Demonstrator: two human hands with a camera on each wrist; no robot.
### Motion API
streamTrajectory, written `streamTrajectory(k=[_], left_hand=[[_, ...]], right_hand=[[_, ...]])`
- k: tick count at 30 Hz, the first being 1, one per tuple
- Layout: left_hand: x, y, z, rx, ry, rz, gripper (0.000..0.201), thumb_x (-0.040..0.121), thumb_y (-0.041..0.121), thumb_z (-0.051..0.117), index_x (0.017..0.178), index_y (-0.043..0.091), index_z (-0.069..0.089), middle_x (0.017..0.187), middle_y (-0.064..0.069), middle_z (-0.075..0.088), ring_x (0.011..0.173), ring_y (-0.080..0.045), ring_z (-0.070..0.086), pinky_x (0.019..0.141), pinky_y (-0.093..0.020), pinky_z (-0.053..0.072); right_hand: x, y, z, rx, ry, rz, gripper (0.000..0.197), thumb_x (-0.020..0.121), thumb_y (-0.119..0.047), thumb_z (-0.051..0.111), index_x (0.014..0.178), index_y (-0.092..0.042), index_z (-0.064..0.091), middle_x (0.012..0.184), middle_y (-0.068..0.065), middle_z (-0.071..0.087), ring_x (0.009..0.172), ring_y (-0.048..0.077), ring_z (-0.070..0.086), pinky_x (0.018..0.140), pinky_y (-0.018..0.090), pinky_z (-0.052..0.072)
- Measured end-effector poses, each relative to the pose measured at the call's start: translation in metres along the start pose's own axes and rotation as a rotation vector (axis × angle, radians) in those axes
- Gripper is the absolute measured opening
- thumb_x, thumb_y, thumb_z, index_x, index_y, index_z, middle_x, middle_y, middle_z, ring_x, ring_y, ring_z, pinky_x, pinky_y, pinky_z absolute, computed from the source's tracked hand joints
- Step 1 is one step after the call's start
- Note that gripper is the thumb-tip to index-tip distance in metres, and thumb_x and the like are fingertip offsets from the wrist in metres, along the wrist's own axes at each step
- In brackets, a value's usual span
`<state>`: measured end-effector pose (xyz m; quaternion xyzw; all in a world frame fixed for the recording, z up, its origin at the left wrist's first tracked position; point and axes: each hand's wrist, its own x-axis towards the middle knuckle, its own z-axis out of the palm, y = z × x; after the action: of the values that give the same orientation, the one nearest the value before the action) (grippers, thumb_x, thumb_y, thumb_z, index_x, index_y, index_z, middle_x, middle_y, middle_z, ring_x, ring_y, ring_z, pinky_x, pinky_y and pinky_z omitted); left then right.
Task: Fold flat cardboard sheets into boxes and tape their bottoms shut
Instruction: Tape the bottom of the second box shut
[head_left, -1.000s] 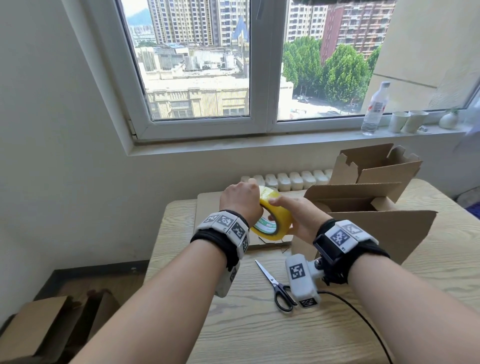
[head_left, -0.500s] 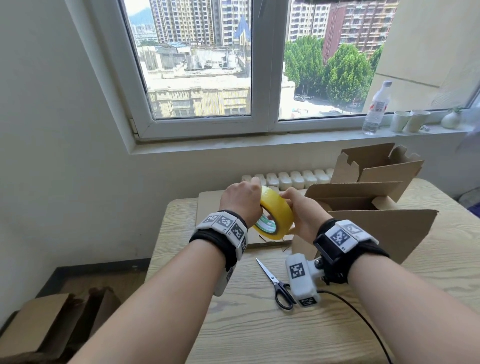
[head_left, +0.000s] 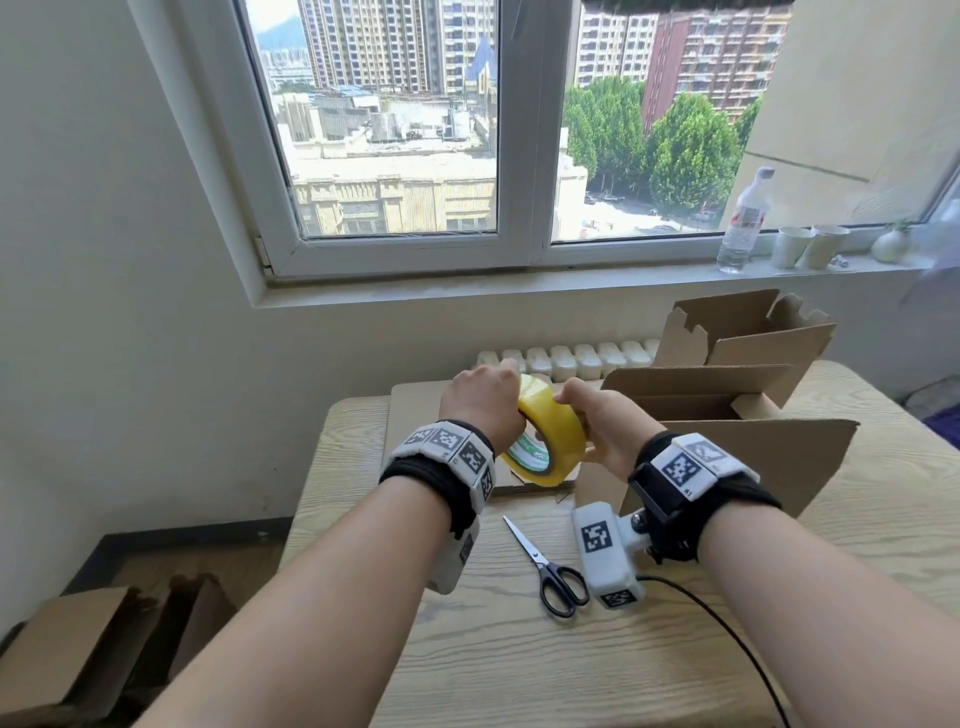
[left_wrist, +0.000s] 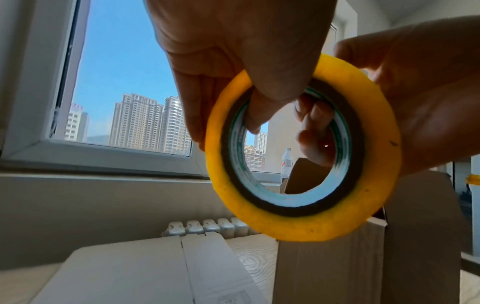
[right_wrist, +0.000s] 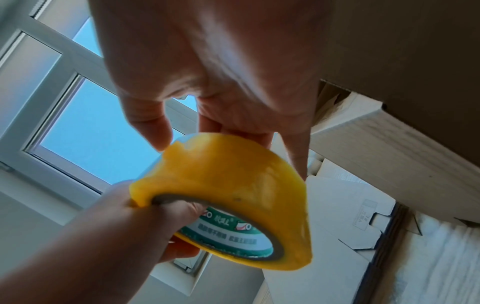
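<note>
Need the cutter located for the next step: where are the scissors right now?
In the head view, the scissors lie flat on the table, untouched, between the forearms, below the tape roll both hands hold.

Upper-floor room, likely office or flat: window (head_left: 410, 130) overlooks high-rises; radiator (head_left: 566, 358) below window; wooden table (head_left: 519, 649) before it.
</note>
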<state>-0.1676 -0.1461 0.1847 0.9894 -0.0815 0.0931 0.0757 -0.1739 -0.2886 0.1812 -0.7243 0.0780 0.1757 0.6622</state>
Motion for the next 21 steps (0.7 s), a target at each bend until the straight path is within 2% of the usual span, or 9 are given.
streamTrajectory(k=[3, 5, 7, 10, 13, 15, 16, 18, 21], left_hand=[[0.004, 0.006, -0.001, -0.1, -0.033, -0.081, 0.012, 0.087, 0.014, 0.044, 0.097, 0.014, 0.05, 0.104, -0.012, 0.063, 0.098, -0.034, 0.06, 0.071, -0.033, 0.039], [0.007, 0.011, -0.002, -0.146, -0.057, -0.124, 0.017, 0.088, 0.016, 0.044, 0.101, 0.014, 0.054, 0.106, -0.013, 0.063, 0.099, -0.034, 0.059, 0.072, -0.033, 0.038], [0.01, 0.014, -0.004, -0.188, -0.076, -0.156, 0.017, 0.087, 0.016, 0.042, 0.098, 0.014, 0.055, 0.107, -0.013, 0.064, 0.1, -0.034, 0.059, 0.074, -0.032, 0.038], [0.015, 0.014, -0.008, -0.312, -0.106, -0.265, 0.021, 0.089, 0.019, 0.041, 0.093, 0.01, 0.06, 0.1, -0.011, 0.067, 0.092, -0.03, 0.065, 0.074, -0.031, 0.047], [0.014, 0.013, -0.013, -0.682, -0.16, -0.454, 0.02, 0.09, 0.025, 0.056, 0.089, 0.007, 0.065, 0.082, -0.01, 0.071, 0.073, -0.027, 0.072, 0.072, -0.037, 0.06], [0.011, 0.014, -0.018, -0.997, -0.206, -0.583, 0.019, 0.091, 0.022, 0.064, 0.096, 0.003, 0.064, 0.085, -0.015, 0.07, 0.077, -0.031, 0.071, 0.072, -0.04, 0.06], [0.01, 0.013, -0.019, -1.065, -0.223, -0.608, 0.021, 0.091, 0.021, 0.065, 0.101, 0.002, 0.063, 0.09, -0.017, 0.07, 0.08, -0.033, 0.071, 0.073, -0.042, 0.06], [0.01, 0.011, -0.021, -0.986, -0.212, -0.565, 0.023, 0.088, 0.027, 0.068, 0.1, 0.007, 0.065, 0.095, -0.015, 0.07, 0.084, -0.03, 0.07, 0.077, -0.042, 0.059], [0.013, 0.01, -0.034, -0.396, -0.075, -0.354, 0.037, 0.076, 0.052, 0.069, 0.099, 0.023, 0.062, 0.099, 0.002, 0.068, 0.093, -0.02, 0.064, 0.083, -0.035, 0.054]], right_hand=[[-0.004, -0.006, -0.008, -0.018, 0.0, -0.014, 0.034, 0.085, -0.026, 0.056, 0.112, -0.005, 0.059, 0.113, 0.025, 0.064, 0.103, 0.036, 0.061, 0.09, 0.045, 0.05], [-0.005, -0.011, -0.015, -0.002, -0.01, -0.028, 0.033, 0.087, -0.023, 0.054, 0.112, -0.002, 0.057, 0.112, 0.027, 0.064, 0.1, 0.037, 0.062, 0.093, 0.045, 0.049], [-0.007, -0.015, -0.022, 0.033, -0.049, -0.049, 0.026, 0.09, -0.02, 0.051, 0.108, -0.002, 0.055, 0.102, 0.025, 0.065, 0.093, 0.036, 0.063, 0.094, 0.047, 0.048], [-0.008, -0.018, -0.03, 0.081, -0.111, -0.073, 0.022, 0.093, -0.015, 0.044, 0.108, 0.0, 0.052, 0.084, 0.019, 0.067, 0.08, 0.03, 0.065, 0.084, 0.042, 0.05], [-0.01, -0.022, -0.037, 0.109, -0.143, -0.109, 0.023, 0.094, -0.015, 0.041, 0.108, 0.0, 0.052, 0.075, 0.014, 0.069, 0.078, 0.027, 0.065, 0.082, 0.037, 0.048], [-0.013, -0.027, -0.04, 0.125, -0.167, -0.125, 0.014, 0.095, -0.015, 0.04, 0.098, -0.006, 0.051, 0.068, 0.009, 0.068, 0.078, 0.025, 0.063, 0.081, 0.036, 0.047], [-0.014, -0.029, -0.042, 0.123, -0.169, -0.129, 0.011, 0.095, -0.015, 0.04, 0.094, -0.008, 0.049, 0.067, 0.008, 0.066, 0.078, 0.024, 0.062, 0.08, 0.036, 0.047], [-0.014, -0.034, -0.044, 0.104, -0.158, -0.138, 0.01, 0.094, -0.015, 0.042, 0.094, -0.008, 0.049, 0.072, 0.011, 0.064, 0.077, 0.025, 0.061, 0.081, 0.038, 0.048], [-0.009, -0.04, -0.044, 0.041, -0.112, -0.144, 0.023, 0.089, -0.024, 0.051, 0.102, -0.005, 0.053, 0.095, 0.021, 0.064, 0.092, 0.033, 0.061, 0.097, 0.047, 0.046]])
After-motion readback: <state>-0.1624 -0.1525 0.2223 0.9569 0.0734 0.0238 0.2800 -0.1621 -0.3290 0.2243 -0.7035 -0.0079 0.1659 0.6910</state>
